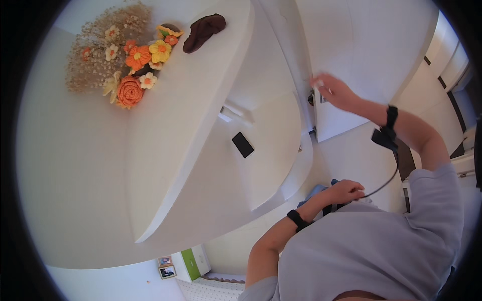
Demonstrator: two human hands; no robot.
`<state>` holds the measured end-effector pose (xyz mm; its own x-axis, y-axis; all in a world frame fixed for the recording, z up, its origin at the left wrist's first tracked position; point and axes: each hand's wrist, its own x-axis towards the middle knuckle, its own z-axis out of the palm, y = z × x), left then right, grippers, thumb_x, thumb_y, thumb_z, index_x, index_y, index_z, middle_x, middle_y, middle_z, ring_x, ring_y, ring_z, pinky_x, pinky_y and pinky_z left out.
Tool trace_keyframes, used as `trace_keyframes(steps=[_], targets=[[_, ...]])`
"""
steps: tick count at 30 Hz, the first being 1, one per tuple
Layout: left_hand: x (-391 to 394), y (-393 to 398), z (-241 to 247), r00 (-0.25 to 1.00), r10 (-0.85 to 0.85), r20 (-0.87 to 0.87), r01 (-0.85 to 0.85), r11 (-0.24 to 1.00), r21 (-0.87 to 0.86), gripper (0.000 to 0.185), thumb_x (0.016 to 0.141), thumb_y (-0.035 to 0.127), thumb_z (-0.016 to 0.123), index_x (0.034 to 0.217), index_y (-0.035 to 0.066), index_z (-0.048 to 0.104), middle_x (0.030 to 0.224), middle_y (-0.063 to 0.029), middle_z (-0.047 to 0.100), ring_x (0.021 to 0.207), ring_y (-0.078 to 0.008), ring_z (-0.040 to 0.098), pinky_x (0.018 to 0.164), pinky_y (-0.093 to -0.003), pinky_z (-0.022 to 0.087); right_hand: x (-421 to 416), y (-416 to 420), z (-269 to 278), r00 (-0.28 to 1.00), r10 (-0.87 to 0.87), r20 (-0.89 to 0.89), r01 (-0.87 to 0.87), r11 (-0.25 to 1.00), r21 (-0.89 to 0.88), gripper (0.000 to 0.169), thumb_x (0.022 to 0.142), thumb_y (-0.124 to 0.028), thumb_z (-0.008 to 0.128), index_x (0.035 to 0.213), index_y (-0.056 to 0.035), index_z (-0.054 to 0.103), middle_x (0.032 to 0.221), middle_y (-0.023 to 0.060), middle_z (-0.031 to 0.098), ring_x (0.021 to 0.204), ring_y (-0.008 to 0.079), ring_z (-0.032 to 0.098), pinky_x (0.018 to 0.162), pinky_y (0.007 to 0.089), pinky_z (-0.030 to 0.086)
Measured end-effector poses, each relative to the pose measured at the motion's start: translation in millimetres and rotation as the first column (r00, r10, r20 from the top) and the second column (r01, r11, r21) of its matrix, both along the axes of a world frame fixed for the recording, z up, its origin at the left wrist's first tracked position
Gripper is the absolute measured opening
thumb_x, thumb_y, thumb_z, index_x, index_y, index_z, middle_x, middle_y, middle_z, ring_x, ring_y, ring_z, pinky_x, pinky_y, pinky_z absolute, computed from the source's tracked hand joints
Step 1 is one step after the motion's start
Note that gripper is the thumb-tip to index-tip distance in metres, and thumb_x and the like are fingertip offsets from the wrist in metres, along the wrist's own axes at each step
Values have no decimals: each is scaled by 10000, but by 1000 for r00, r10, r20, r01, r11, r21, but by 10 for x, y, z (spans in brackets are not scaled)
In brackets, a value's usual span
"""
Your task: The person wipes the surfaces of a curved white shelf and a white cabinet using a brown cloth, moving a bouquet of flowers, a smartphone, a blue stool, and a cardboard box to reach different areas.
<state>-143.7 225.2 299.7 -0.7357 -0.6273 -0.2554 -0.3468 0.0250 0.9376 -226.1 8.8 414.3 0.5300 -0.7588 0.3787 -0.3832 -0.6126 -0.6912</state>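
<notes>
My right hand [333,90], slightly blurred, is raised near the edge of a white door [339,116], its fingers bent; a small pale patch shows between them, and whether it holds anything is unclear. A black strap with a small device [385,137] sits on that forearm, and a black cable [391,177] runs down to my left hand [344,191]. The left hand rests at my waist with curled fingers, close to the cable end; its grip cannot be made out. A black band [297,220] circles the left wrist. Blue fabric [315,192] shows beside it.
A smartphone [243,145] lies on a lower white surface. On the higher white ledge [180,158] are crocheted flowers [130,92], dried sprigs [98,49] and a dark brown cloth item [204,32]. Framed pictures [167,271] and a green-and-white cabinet [191,263] stand beyond.
</notes>
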Motion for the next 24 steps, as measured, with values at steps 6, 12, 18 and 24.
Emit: trace_keyframes(steps=[6,12,18,24], targets=[[-74,-57,46,986,-160,-50,161,987,13,257,839,267,711,962,41,703,954,-117,655,931,-236,632,814,-334,500,-1757,1208,-2201,864,383,-326,122,470,874,487,829,-54,550,1314,-54,507,1204,111,579,1095,248,568,873,388,512],[119,-81,93,985,-156,-81,147,984,-106,216,756,178,762,927,57,708,893,-103,638,876,-264,627,786,-339,500,-2014,2456,-2504,970,200,-141,147,-17,989,530,825,41,508,1345,-59,486,1289,83,536,1178,240,523,861,365,539],[197,-146,95,989,-124,80,144,925,-353,148,720,140,760,856,97,722,901,-74,638,865,-265,623,742,-370,495,-1987,2781,-2363,977,52,-207,203,66,977,632,778,47,594,1375,-100,449,1318,107,498,1076,237,577,705,339,573],[206,-215,325,986,94,-141,-132,948,-288,118,784,97,718,900,79,731,882,-53,626,728,-184,612,632,-293,481,-1845,2672,-2149,955,-118,-272,296,303,906,664,840,61,539,1444,-167,383,1412,136,418,1118,261,547,884,343,519]])
